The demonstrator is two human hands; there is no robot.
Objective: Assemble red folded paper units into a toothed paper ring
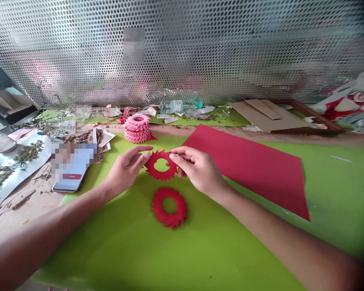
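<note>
A red toothed paper ring [151, 170] is held up over the green table surface. My left hand [125, 167] has its thumb and forefinger closed at the ring's upper left edge. On the opposite side, my right hand [198, 167] pinches the ring's right edge between thumb and fingers. Below it, a second red toothed ring [160, 206] lies flat on the green surface, touched by neither hand. Behind my left hand stands a stack of pink toothed rings [137, 130], with a small red pointed scrap [152, 136] beside it.
A large red sheet [255, 165] lies right of my hands on the green surface [124, 246]. To the left are a phone [74, 178], photo cards [102, 137] and dried plant bits. A plastic bottle [172, 106] and cardboard [267, 115] lie before the perforated metal panel [182, 48].
</note>
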